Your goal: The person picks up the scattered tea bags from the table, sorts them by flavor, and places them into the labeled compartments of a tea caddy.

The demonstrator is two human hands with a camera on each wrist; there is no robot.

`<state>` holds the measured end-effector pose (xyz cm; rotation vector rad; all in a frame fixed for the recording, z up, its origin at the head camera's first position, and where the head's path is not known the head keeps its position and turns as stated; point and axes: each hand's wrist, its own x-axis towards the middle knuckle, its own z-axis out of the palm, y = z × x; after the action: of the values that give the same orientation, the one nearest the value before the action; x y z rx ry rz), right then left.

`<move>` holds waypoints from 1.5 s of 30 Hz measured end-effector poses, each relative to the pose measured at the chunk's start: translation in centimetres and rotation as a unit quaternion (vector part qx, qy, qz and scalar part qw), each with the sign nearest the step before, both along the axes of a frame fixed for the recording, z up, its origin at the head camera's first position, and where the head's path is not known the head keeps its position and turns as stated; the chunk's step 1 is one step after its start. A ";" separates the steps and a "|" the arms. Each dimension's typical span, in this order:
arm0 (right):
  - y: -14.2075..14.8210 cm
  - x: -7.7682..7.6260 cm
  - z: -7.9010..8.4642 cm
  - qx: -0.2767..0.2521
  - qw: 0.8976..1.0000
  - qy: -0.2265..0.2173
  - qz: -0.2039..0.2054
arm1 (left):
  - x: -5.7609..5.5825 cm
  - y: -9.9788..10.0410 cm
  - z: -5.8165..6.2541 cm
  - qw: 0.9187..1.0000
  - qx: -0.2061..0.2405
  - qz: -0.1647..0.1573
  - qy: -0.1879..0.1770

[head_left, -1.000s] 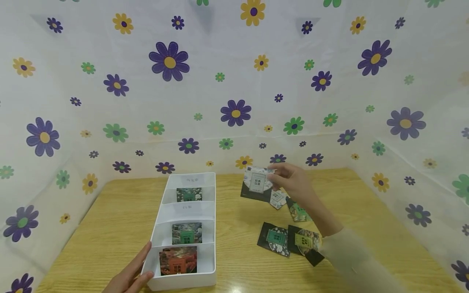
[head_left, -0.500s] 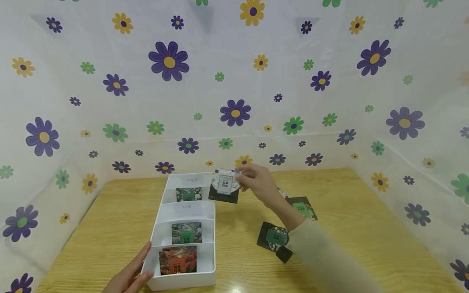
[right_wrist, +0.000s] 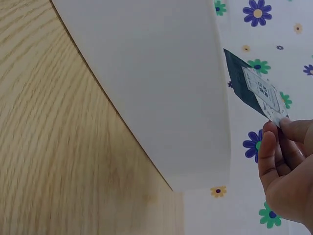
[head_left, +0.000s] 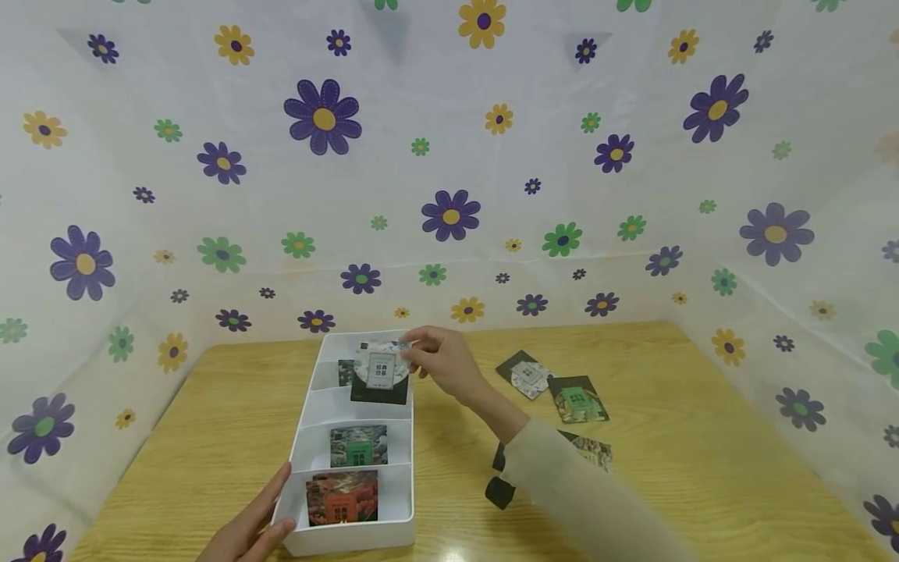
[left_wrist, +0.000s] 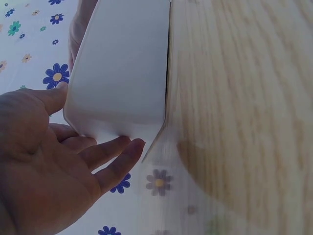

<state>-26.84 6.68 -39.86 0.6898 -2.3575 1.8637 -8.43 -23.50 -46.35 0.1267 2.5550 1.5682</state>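
We see the right hand (head_left: 449, 365) pinching a black and white packet (head_left: 380, 372) by one top corner, with the thumb and fingers (right_wrist: 267, 159) bent in on it. The packet sits just left of those fingers, up over the back half of a long white box (head_left: 354, 540). From the right wrist we see it above the box's edge, in the air.

We see the left hand (head_left: 246, 529) at the near left corner of the box. Its fingers are mostly straight and spread apart, and they touch the outside of the box.

Inside the box, left of the right fingers, we see a bit of a dark green packet (head_left: 345, 373), mostly hidden behind the held one. Nearer to us, to the right of the left fingers, are a green packet (head_left: 358, 446) and, in the closest part, a red packet (head_left: 342, 499).

Well to the right of the pinching fingers, a white patterned packet (head_left: 528, 375) and a bright green packet (head_left: 578, 400) lie on the desk (head_left: 211, 429). Nearer to us than those fingers, a yellowish packet (head_left: 593, 450) is partly under the pale sleeve (head_left: 583, 484). Farther off than both hands, we see a flowery cloth (head_left: 393, 187).
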 end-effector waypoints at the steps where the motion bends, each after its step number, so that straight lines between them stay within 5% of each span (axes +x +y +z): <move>1: -0.3 0.0 -0.1 0.005 1.000 0.002 0.000 | 0.0 0.0 -0.1 1.000 0.000 -0.001 -0.002; 14: -2.3 0.7 -1.5 0.062 0.997 0.038 0.022 | -0.1 -0.2 -0.9 1.000 0.010 -0.011 0.005; 23: -2.7 1.6 -1.7 0.123 0.989 0.058 0.049 | 0.0 0.1 -0.8 1.000 0.011 0.018 -0.007; 34: -3.2 2.4 -1.2 0.251 0.959 0.118 0.064 | -0.1 0.2 -0.7 0.999 0.011 0.023 -0.019; 45: -3.9 2.8 -1.6 0.311 0.930 0.192 0.038 | -0.1 0.3 -0.7 0.999 0.011 0.037 -0.018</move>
<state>-24.05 2.77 -41.49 1.0821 -2.6429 0.8439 -8.56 -23.18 -47.08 0.0044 2.5427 1.6099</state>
